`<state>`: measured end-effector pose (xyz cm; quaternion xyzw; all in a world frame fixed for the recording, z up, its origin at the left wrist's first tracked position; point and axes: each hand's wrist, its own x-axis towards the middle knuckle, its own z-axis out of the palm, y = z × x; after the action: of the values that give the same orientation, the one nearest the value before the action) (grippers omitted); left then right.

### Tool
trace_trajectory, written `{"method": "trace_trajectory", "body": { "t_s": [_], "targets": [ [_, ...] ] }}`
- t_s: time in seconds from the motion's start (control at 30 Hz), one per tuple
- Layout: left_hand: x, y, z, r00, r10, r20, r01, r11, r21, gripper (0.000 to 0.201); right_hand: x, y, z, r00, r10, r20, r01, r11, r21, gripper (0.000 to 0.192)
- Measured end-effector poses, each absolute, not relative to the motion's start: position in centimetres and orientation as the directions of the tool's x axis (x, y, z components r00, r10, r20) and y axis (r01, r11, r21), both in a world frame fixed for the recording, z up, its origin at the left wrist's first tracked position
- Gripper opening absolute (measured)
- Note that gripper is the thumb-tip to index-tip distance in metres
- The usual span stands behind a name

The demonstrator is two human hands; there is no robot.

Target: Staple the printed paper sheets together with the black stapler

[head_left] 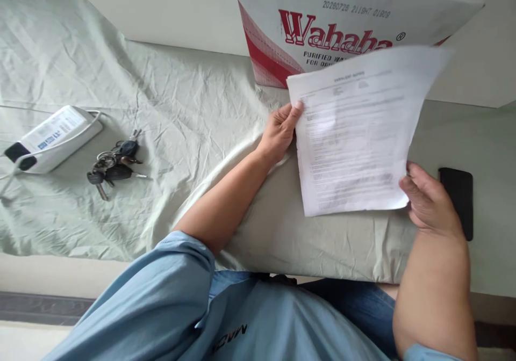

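Note:
A few printed sheets of paper [355, 141] are held up over the table in both hands, their top edge in front of a carton. My left hand [280, 131] pinches the left edge near the upper corner, thumb on the printed face. Down at the lower right corner, my right hand [429, 197] grips the sheets between thumb and fingers. The far right corner of the paper bends back and looks blurred. Most of the print is too small to read. How many sheets there are, I cannot tell.
A Wahaba-like lettered water carton [266, 44] stands at the back. On the left lie a bunch of keys [116, 165] and a white box-shaped device [60, 135] with a cable. A black phone [459, 202] lies beside my right hand. A wrinkled pale green cloth [193, 108] covers the table.

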<state>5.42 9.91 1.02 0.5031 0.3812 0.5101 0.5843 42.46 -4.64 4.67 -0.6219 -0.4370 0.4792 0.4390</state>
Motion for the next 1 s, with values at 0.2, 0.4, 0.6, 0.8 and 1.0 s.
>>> {"method": "trace_trajectory", "body": {
  "t_s": [0.2,0.4,0.6,0.8,1.0],
  "targets": [
    [5.6,11.5,-1.0,0.055,0.985,0.164,-0.314,-0.139,0.939,0.084,40.7,-5.2,5.0,0.270,0.925,-0.266,0.039,-0.286,-0.957,0.081],
    [4.6,10.6,0.5,0.159,0.981,0.108,-0.349,-0.046,0.936,0.066,40.2,-2.3,4.2,0.590,0.707,0.390,0.222,0.323,-0.920,0.074],
    [1.1,11.2,2.6,0.300,0.946,0.125,-0.248,-0.049,0.968,0.069,44.9,-2.4,5.6,0.410,0.658,0.631,0.286,0.565,-0.774,0.100],
    [0.6,11.4,1.8,0.421,0.906,0.046,-0.056,-0.025,0.998,0.077,42.1,-4.9,6.2,0.349,0.872,0.344,0.366,0.211,-0.906,0.072],
    [0.1,11.5,1.8,0.415,0.905,0.093,-0.114,-0.049,0.992,0.078,42.4,-4.9,5.9,0.389,0.825,0.409,0.340,0.284,-0.896,0.067]
  ]
}}
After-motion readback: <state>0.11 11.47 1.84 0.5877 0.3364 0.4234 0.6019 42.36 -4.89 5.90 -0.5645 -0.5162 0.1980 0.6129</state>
